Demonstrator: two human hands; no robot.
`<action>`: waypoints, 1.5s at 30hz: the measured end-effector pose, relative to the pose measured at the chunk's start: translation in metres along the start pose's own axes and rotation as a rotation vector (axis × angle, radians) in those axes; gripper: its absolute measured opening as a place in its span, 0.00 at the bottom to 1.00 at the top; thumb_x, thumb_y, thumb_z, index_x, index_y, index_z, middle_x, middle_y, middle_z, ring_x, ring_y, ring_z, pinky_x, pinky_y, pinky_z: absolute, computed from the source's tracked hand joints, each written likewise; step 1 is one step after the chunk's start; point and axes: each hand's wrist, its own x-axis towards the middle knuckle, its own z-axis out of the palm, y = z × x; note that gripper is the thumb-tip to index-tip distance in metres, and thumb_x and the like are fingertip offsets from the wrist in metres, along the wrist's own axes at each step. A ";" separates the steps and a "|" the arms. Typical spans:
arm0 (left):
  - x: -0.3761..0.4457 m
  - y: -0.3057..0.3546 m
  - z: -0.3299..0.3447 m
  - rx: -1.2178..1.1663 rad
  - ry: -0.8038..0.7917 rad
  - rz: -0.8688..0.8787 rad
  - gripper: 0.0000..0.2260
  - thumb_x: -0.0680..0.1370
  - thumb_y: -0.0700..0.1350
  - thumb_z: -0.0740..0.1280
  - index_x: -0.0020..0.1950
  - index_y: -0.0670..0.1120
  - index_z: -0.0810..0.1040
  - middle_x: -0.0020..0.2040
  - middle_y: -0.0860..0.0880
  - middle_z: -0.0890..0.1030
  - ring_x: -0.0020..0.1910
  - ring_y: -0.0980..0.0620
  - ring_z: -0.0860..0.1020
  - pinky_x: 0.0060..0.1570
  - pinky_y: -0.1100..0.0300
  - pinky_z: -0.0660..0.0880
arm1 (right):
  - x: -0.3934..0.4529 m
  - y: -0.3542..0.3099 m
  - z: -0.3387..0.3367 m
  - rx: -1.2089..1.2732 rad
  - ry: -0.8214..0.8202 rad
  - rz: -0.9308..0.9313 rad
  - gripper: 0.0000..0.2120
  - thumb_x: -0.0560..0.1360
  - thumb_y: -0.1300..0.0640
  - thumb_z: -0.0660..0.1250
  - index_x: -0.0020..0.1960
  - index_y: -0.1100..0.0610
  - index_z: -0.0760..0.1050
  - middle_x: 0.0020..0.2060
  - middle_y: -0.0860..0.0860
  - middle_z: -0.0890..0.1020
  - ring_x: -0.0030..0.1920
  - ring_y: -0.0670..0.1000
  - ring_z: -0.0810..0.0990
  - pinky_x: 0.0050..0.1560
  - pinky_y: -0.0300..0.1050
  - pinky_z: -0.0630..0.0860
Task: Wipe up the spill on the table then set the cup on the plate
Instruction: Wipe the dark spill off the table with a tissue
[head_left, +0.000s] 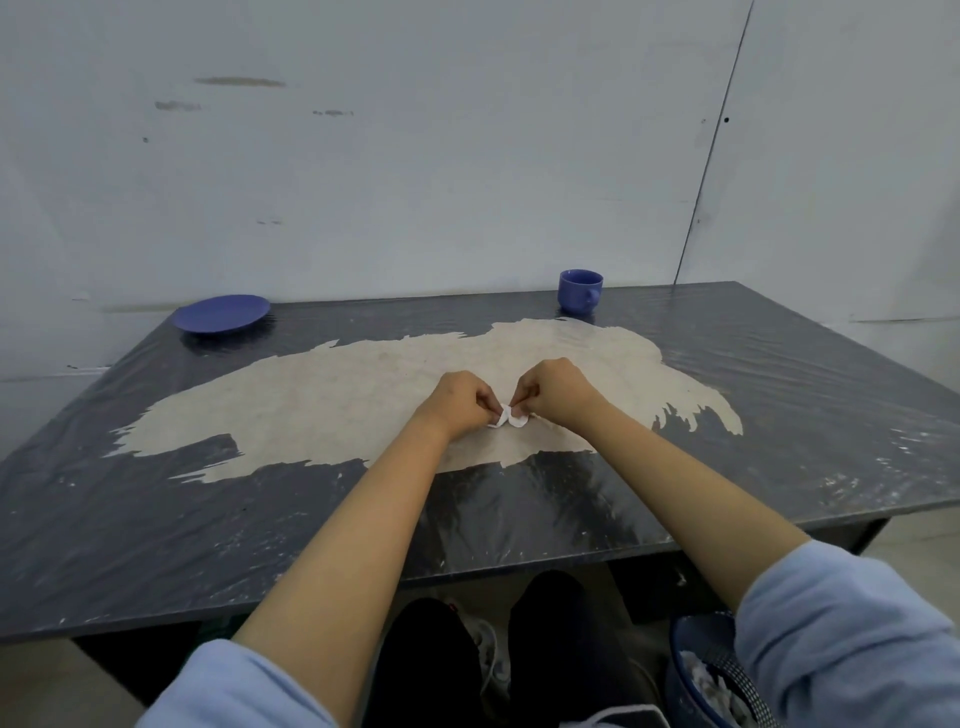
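Note:
A small white tissue (510, 419) is pinched between my left hand (460, 402) and my right hand (553, 392), both held close together just above the middle of the table. A blue cup (579, 291) stands upright at the far edge, right of centre, handle facing me. At the far left corner lies a blue plate (222, 313) with nothing on it. I cannot make out a wet spill; a wide beige patch (332, 395) where the dark surface is worn spreads under my hands.
The dark table (156, 519) is covered with wrinkled clear film and backs onto a white wall. A blue mesh bin (701, 675) with crumpled white paper stands on the floor at my lower right. My legs are under the near edge.

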 end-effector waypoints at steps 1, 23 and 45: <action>-0.002 0.001 0.001 0.002 0.007 -0.003 0.07 0.72 0.39 0.72 0.49 0.41 0.86 0.49 0.45 0.86 0.44 0.54 0.80 0.43 0.66 0.73 | -0.003 -0.001 0.001 -0.010 0.013 0.005 0.06 0.69 0.57 0.75 0.47 0.55 0.86 0.44 0.50 0.87 0.46 0.50 0.82 0.53 0.44 0.78; -0.010 -0.015 -0.001 -0.613 0.063 -0.339 0.12 0.77 0.44 0.47 0.52 0.38 0.66 0.39 0.43 0.86 0.37 0.51 0.78 0.39 0.60 0.71 | -0.020 -0.028 0.010 -0.204 0.072 0.062 0.18 0.71 0.40 0.71 0.44 0.55 0.83 0.42 0.52 0.85 0.45 0.54 0.81 0.43 0.44 0.74; -0.029 -0.018 0.015 -0.601 0.370 -0.188 0.10 0.81 0.41 0.50 0.46 0.42 0.69 0.39 0.38 0.83 0.33 0.53 0.76 0.37 0.62 0.70 | -0.034 -0.022 0.025 0.049 0.143 0.071 0.07 0.72 0.60 0.73 0.49 0.57 0.86 0.45 0.51 0.87 0.42 0.47 0.82 0.52 0.36 0.78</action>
